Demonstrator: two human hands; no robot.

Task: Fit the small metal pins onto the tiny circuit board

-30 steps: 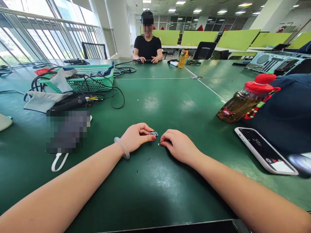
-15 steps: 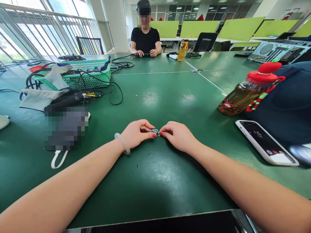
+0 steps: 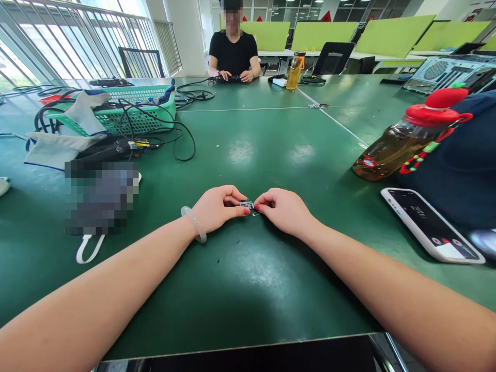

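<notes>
Over the green table [image 3: 271, 289], my left hand [image 3: 215, 209] pinches a small circuit board [image 3: 246, 205] between thumb and fingers, its face tilted toward me. A pale bangle circles that wrist. My right hand [image 3: 284, 209] is closed in a pinch at the board's right edge; what its fingertips hold, if anything, is too small to make out. Just below those fingertips shows a tiny thin pale piece [image 3: 256, 214]; I cannot tell whether it lies on the table or hangs from the fingers.
At the left are a green basket [image 3: 132, 121] with cables and gloves, and a blurred dark item [image 3: 103, 201] with a white strap. A red-lidded bottle [image 3: 391, 144] and a phone [image 3: 432, 225] lie at the right. Across the table sits a person [image 3: 233, 54] with both hands on a dark object.
The camera view has shifted slightly. The thin pale piece under my right fingertips shows more than before. Both hands keep nearly the same pose at the board.
</notes>
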